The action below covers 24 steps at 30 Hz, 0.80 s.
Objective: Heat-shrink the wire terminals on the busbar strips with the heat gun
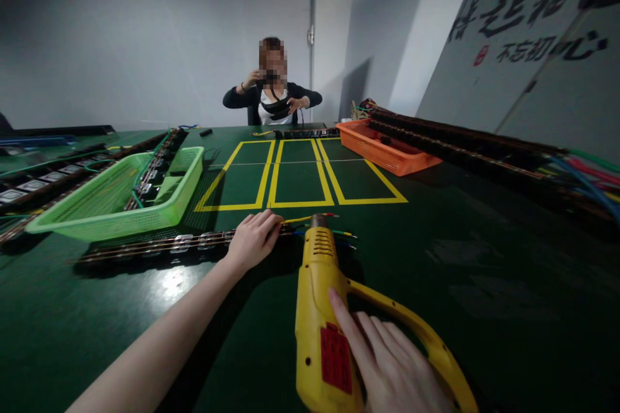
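- Right hand [387, 361] clamped around yellow heat gun [322, 316], nozzle aimed at coloured wire ends [334, 231] on green table [484, 271].
- Left hand [252, 239] pressed flat on long terminal strip [165, 245], fingers together, gripping nothing.
- Likely rigid, rather heavy gun; best held by rear handle, nozzle avoided.
- Thin, floppy wires.

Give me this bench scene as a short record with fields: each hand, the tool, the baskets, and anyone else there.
left hand: left hand presses down on the end of a long strip lying on the green table
right hand: right hand grips the heat gun
tool: yellow, nozzle aimed at the coloured wires at the strip's end
baskets: green basket on the left, orange basket on the right
floor marks: yellow boxes on the table
other person: seated at the far side, hands raised
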Motion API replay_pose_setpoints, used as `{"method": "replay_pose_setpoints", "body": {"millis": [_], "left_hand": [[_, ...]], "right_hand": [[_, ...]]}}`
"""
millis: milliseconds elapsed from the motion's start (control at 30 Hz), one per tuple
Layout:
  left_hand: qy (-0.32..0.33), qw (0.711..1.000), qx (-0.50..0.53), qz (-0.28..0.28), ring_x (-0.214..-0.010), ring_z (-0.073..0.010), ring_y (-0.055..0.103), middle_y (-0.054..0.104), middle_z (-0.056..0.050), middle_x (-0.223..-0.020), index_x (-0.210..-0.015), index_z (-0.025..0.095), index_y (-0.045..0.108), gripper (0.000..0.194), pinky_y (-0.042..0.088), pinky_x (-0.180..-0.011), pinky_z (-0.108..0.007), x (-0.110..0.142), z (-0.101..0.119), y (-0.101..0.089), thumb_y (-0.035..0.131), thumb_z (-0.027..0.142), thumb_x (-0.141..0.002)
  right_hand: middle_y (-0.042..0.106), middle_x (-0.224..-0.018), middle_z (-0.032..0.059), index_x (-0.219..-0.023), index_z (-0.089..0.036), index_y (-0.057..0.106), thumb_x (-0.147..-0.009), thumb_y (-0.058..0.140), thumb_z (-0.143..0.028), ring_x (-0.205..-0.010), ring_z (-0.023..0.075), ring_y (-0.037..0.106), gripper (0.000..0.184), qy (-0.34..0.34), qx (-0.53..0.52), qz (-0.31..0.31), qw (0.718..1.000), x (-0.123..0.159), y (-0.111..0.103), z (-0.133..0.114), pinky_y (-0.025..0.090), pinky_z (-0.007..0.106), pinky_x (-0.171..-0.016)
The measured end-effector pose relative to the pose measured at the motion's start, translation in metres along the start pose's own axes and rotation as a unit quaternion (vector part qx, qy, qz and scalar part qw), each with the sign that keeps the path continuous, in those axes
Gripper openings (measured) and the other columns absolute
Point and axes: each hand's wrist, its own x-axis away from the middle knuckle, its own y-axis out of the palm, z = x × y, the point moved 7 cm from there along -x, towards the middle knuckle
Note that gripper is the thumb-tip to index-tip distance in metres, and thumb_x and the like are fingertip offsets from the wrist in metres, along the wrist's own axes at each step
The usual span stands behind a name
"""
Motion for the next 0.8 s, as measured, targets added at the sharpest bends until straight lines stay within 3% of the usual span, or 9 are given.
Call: {"method": "replay_pose_setpoints", "body": {"millis": [67,200,333,467,567,667,800], "left_hand": [[0.001,1.0,-0.004,-0.001,-0.081,-0.017,0.057,0.061,-0.004,-0.093,-0.101,0.021,0.055,0.022,0.041,-0.074,-0.031,0.0,0.001,0.0,0.034,0.027,-0.095],[-0.004,1.0,-0.005,0.001,-0.079,-0.0166,0.056,0.06,-0.003,-0.09,-0.099,0.021,0.055,0.023,0.04,-0.073,-0.031,0.0,0.0,0.0,0.034,0.027,-0.095],[-0.002,1.0,-0.009,-0.016,-0.078,-0.017,0.056,0.06,-0.003,-0.09,-0.098,0.021,0.055,0.022,0.04,-0.073,-0.031,0.0,-0.001,0.002,0.034,0.026,-0.095],[0.011,0.999,-0.035,-0.03,-0.08,-0.0177,0.057,0.061,-0.004,-0.092,-0.1,0.021,0.054,0.02,0.04,-0.075,-0.032,0.0,0.002,0.003,0.036,0.022,-0.092],[0.021,0.998,-0.047,-0.026,-0.082,-0.0178,0.057,0.062,-0.004,-0.093,-0.101,0.022,0.054,0.02,0.039,-0.077,-0.033,0.0,0.004,0.002,0.036,0.02,-0.092],[0.024,0.998,-0.054,-0.016,-0.082,-0.0175,0.058,0.063,-0.003,-0.094,-0.101,0.021,0.054,0.021,0.039,-0.078,-0.033,0.0,0.005,0.001,0.034,0.021,-0.093],[0.022,0.998,-0.06,0.003,-0.083,-0.0173,0.059,0.064,-0.003,-0.095,-0.102,0.021,0.055,0.022,0.039,-0.08,-0.033,0.0,0.006,-0.001,0.033,0.023,-0.095]], "right_hand": [[0.067,-0.088,0.0097,-0.147,-0.003,0.009,-0.096,0.008,-0.032,-0.077,0.0178,0.064,0.058,0.007,0.01,0.0,1.0,-0.002,0.004,-0.008,0.047,0.028,-0.07],[0.066,-0.085,0.0079,-0.146,-0.006,0.018,-0.089,0.012,-0.011,-0.074,0.0161,0.064,0.057,0.003,0.028,0.016,0.999,-0.003,0.01,-0.027,0.046,0.027,-0.069],[0.065,-0.083,0.007,-0.143,-0.008,0.03,-0.088,0.016,-0.009,-0.073,0.0152,0.063,0.056,-0.016,0.035,0.016,0.999,-0.005,0.017,-0.039,0.046,0.026,-0.07],[0.065,-0.081,0.0063,-0.138,-0.011,0.039,-0.09,0.011,-0.011,-0.07,0.0153,0.063,0.056,-0.003,0.03,0.054,0.998,-0.006,0.011,-0.035,0.047,0.027,-0.067],[0.066,-0.082,0.0047,-0.135,-0.012,0.042,-0.089,0.011,-0.01,-0.07,0.0142,0.064,0.056,-0.017,0.021,0.045,0.999,-0.004,0.01,-0.03,0.048,0.026,-0.066],[0.067,-0.083,0.0038,-0.138,-0.011,0.037,-0.087,0.012,-0.008,-0.072,0.0139,0.065,0.057,-0.026,0.021,0.024,0.999,0.001,0.008,-0.021,0.049,0.026,-0.066],[0.068,-0.086,0.0044,-0.147,-0.008,0.014,-0.09,0.012,-0.011,-0.073,0.0149,0.065,0.057,-0.004,0.023,0.024,0.999,0.009,0.0,-0.006,0.05,0.027,-0.067]]}}
